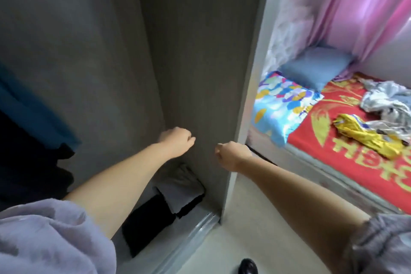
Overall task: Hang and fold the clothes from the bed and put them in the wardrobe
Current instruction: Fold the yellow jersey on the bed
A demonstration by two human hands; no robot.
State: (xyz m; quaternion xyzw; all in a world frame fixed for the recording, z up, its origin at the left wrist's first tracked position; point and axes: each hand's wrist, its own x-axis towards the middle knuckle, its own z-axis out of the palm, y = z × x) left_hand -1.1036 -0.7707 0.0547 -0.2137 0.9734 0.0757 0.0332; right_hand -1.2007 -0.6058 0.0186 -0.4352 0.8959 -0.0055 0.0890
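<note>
Lilac gauzy sleeves (44, 236) nearest; left hand (175, 139) and right hand (233, 155) both clenched, empty, inside grey wardrobe (200, 62). Between garments, likely. Crumpled yellow satin garment (364, 138) and silver-grey one (387, 100) on red bed (333, 140); next: fetch one.

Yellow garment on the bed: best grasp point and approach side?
Pinch the raised crumpled folds near the middle of the yellow garment, coming from above on the bed's near edge. It lies loosely bunched with ridges standing up, apart from the silver-grey clothes behind it.
</note>
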